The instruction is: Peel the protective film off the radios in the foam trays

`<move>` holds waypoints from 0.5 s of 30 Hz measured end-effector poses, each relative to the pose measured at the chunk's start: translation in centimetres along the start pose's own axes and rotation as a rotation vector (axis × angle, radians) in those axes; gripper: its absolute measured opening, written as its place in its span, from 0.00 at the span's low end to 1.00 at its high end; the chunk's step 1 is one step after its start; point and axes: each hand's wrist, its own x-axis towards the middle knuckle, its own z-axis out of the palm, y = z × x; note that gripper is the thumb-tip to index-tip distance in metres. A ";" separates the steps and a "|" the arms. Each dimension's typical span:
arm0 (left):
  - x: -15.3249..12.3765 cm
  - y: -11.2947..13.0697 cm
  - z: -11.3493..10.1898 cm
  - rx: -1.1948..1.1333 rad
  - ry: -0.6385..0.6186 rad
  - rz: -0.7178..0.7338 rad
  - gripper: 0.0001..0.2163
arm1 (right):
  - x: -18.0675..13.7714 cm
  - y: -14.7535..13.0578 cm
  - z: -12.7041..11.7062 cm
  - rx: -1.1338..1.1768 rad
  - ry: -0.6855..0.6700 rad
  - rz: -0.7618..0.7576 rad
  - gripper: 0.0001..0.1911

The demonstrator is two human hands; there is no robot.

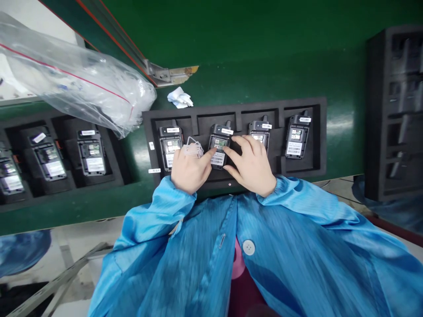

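While a green tabletop (pixel 346 101) spreads beneath a foam tray (pixel 323 141), pale floor (pixel 99 229) below, the handheld device (pixel 220 141) lies in the second compartment from the left, antenna (pixel 228 123) pointing away from the wearer, long axis leaning slightly right. The right hand (pixel 253 165), fingers spread, touches it; whether the left hand (pixel 190 171) grips white frames (pixel 194 149) I cannot tell.

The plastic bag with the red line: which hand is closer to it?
Left. The left hand is right of the bag and lower in view; the right hand is farther right, past the left one.
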 end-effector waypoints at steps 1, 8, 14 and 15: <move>0.0 0.0 0.0 0.003 0.005 -0.002 0.20 | 0.1 0.0 0.0 -0.006 -0.006 0.003 0.26; -0.2 0.5 0.3 -0.010 0.025 -0.003 0.21 | 0.7 0.2 0.1 -0.044 0.008 0.046 0.29; 0.0 1.3 0.8 -0.041 0.002 0.075 0.21 | 0.6 0.7 0.0 -0.065 0.039 0.011 0.29; 0.0 1.4 0.8 -0.043 0.001 0.071 0.22 | 0.5 0.7 0.0 -0.068 0.046 0.005 0.28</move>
